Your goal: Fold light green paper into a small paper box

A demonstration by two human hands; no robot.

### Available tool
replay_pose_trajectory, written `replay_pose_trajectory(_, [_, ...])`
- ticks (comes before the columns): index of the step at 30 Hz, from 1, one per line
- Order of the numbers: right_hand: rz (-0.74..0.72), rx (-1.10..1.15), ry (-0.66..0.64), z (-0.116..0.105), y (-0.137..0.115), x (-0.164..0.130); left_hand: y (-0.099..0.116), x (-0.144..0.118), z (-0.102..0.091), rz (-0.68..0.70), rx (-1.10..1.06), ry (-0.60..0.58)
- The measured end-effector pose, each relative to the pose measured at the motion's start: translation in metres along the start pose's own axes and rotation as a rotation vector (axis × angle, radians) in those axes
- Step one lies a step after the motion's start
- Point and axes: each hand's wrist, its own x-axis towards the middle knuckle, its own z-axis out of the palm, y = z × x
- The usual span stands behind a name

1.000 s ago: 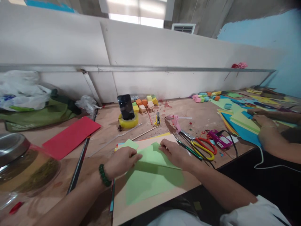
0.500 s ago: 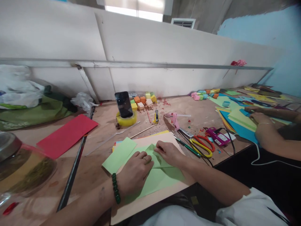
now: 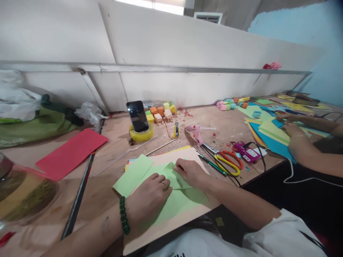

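Note:
A folded piece of light green paper point(image 3: 172, 179) lies in front of me, one corner standing up as a point. The bent fingers of my right hand point(image 3: 192, 173) are closed on its right side near that corner. My left hand point(image 3: 150, 194), with a ring and a green bead bracelet, presses curled fingers on the paper's left part; the fingertips are partly hidden. Under both hands are a larger green sheet point(image 3: 184, 205) and a peach sheet point(image 3: 146, 240). Left of the fold rests a green rectangle of paper point(image 3: 133, 174).
Scissors point(image 3: 227, 162), pens point(image 3: 211, 165), a pink glue gun point(image 3: 197, 132) and a purple power strip point(image 3: 247, 151) lie right. Behind are a cutter point(image 3: 175, 130), a phone point(image 3: 138, 116) on yellow tape point(image 3: 144, 134) and paper cubes point(image 3: 158, 117). Another person's hands point(image 3: 293, 130) work far right.
The whole view has shifted slightly, so things sit a little further left and higher. Both hands stay on the folded green paper with hardly any change of grip. The other person's hands moved slightly.

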Motion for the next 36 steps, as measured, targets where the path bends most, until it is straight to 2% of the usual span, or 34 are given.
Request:
replay_pose_trajectory(2, [-0.151, -0.1, 0.119, -0.005, -0.003, -0.007, -0.001, 0.0, -0.002, -0.007, -0.026, -0.005])
replay_pose_trajectory(5, [-0.528, -0.242, 0.297, -0.011, -0.007, -0.022, -0.004, -0.001, -0.002, -0.02, -0.094, 0.009])
replay_pose_trajectory(7, [-0.692, -0.302, 0.286, -0.01, -0.009, -0.031, -0.005, 0.0, -0.002, -0.022, -0.122, 0.025])
replay_pose_trajectory(9, [-0.77, -0.344, 0.211, -0.005, -0.009, -0.036, -0.006, 0.0, -0.002, -0.025, -0.128, 0.038])
replay_pose_trajectory(15, [-0.799, -0.412, 0.066, 0.005, -0.008, -0.034, -0.002, -0.001, -0.003, -0.036, -0.112, 0.057])
replay_pose_trajectory(23, [-0.814, -0.464, -0.08, -0.006, -0.003, -0.047, -0.002, -0.003, 0.002, -0.015, -0.078, 0.063])
replay_pose_trajectory(29, [-0.736, -0.5, -0.062, -0.003, 0.023, -0.068, -0.002, -0.005, 0.006, -0.011, -0.056, 0.086])
replay_pose_trajectory(36, [-0.673, -0.445, 0.042, 0.002, 0.043, -0.084, -0.001, -0.01, 0.005, -0.023, -0.001, 0.073])
